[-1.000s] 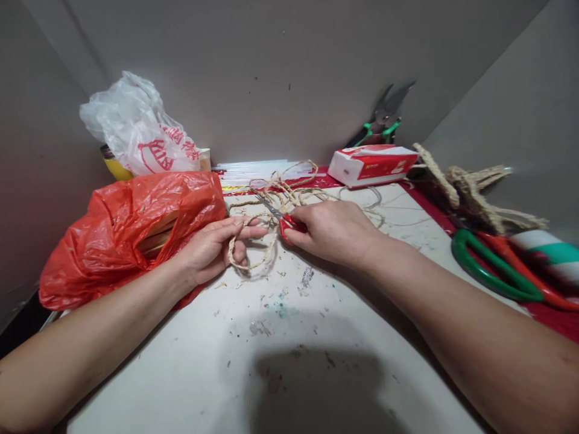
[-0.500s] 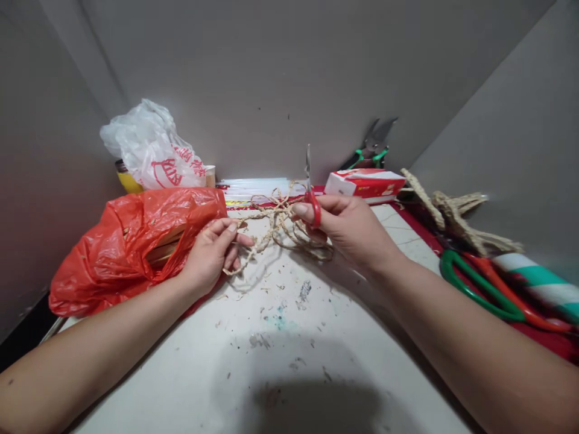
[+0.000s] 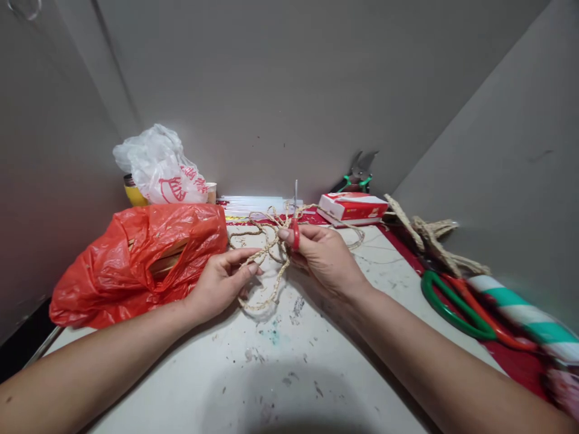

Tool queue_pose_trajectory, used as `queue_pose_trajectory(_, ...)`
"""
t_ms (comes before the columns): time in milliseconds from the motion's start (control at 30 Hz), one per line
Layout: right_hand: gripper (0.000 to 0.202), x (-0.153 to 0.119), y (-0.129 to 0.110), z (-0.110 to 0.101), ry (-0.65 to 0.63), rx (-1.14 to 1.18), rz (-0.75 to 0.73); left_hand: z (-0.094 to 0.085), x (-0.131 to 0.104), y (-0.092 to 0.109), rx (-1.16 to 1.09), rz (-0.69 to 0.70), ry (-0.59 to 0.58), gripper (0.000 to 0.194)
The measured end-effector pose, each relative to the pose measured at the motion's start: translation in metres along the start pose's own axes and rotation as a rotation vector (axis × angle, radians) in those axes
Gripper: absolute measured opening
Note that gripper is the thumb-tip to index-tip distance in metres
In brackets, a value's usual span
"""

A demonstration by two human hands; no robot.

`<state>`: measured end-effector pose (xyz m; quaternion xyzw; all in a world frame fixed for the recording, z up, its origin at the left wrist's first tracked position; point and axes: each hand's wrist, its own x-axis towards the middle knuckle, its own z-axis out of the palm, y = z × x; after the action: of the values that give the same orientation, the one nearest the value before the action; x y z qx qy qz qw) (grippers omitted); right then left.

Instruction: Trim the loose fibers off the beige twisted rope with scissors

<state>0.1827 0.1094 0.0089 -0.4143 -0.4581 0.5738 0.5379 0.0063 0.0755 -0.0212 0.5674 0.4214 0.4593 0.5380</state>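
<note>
A tangle of thin braided straw cord [image 3: 271, 292] lies in loops between my hands, just over the table. My left hand [image 3: 221, 280] pinches a strand of it between thumb and fingers, and one loop hangs down on its right. In my right hand [image 3: 323, 256] are small scissors with red handles [image 3: 295, 235], their blades pointing up. Thumb and fingers of that hand are also closed at the cord's bunched middle. More cord spreads behind the right hand toward the red and white box [image 3: 353, 208]. The fingertips under the cord are partly hidden.
A red plastic bag [image 3: 113, 271] with wooden sticks stands left, a white plastic bag [image 3: 167, 172] behind it. Pruning shears [image 3: 359, 172] lean on the back wall. At right lie thick rope pieces [image 3: 436, 235], large green-and-red handles [image 3: 456, 313] and a striped roll [image 3: 525, 313]. Scraps dot the white table [image 3: 181, 386].
The view has tilted up slightly. My left hand has moved in toward the right hand, its grip on the cord shifted. A wider cord loop now hangs between them.
</note>
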Motion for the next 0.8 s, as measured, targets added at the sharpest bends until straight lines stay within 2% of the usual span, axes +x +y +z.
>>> queue_pose_trajectory(200,0.034,0.003,0.0,-0.004,0.14,-0.016,-0.203,-0.001,0.004,0.007,-0.198,-0.038,0.101,0.03)
queue_pose_trajectory(333,0.032,0.005,0.001,-0.006,0.193,-0.058,-0.264,-0.004,0.008,0.013,-0.323,-0.074,0.124,0.025)
queue_pose_trajectory(467,0.037,0.009,0.004,-0.012,0.192,-0.069,-0.288,-0.007,0.007,0.016,-0.409,-0.232,-0.044,0.019)
queue_pose_trajectory(633,0.035,0.01,0.006,-0.012,0.179,-0.097,-0.281,-0.006,0.003,0.014,-0.284,-0.424,-0.298,0.026)
queue_pose_trajectory(800,0.032,0.01,0.01,-0.01,0.117,-0.068,-0.228,-0.005,0.0,0.011,-0.166,-0.489,-0.372,0.033)
